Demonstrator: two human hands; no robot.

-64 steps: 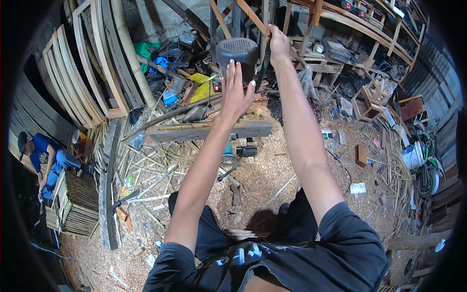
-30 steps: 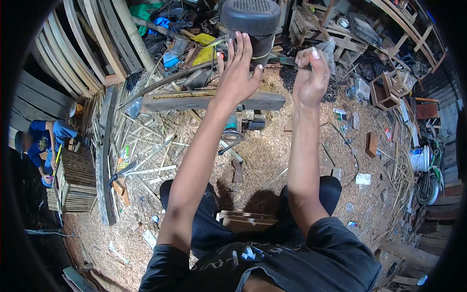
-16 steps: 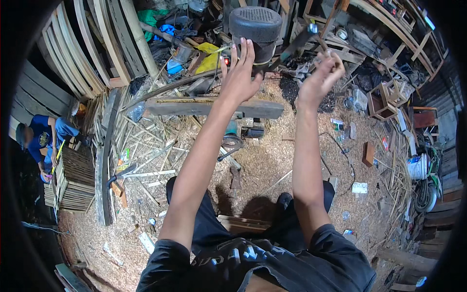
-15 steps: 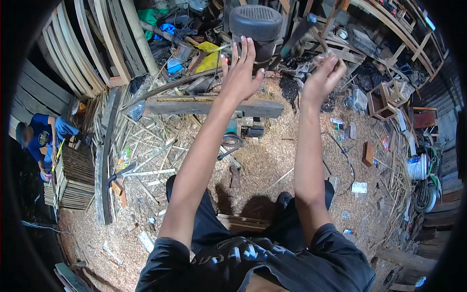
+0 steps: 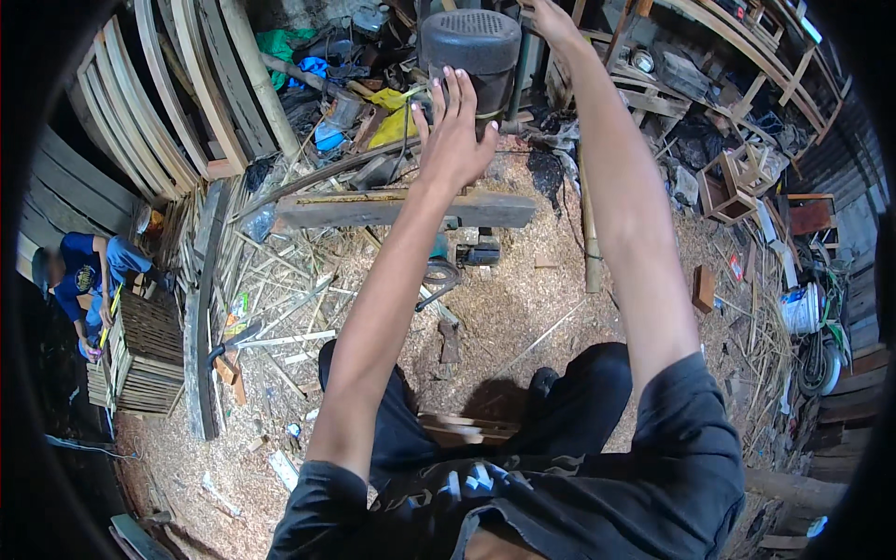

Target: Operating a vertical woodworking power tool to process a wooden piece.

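My left hand (image 5: 450, 140) has its fingers spread against the front of a black cylindrical housing (image 5: 470, 45) with a perforated top. My right hand (image 5: 553, 23) is raised at the top edge, right of the housing, near a dark upright bar (image 5: 519, 84); its fingertips are too small and blurred to read. Below my hands lies a long grey plank (image 5: 401, 213), with a teal and black machine (image 5: 476, 254) partly under it. A pale pole (image 5: 592, 271) runs down behind my right forearm.
At left a person (image 5: 82, 280) in blue bends over a slatted crate (image 5: 145, 364). Curved timber frames (image 5: 187, 103) lean behind. Scrap sticks (image 5: 280, 317) and shavings cover the floor. Small wooden frames (image 5: 728, 187) and a white bucket (image 5: 801, 308) are at right.
My right hand has risen from beside the housing to the top edge, arm stretched out. My left hand stays on the housing. The pale pole now shows beside my right forearm.
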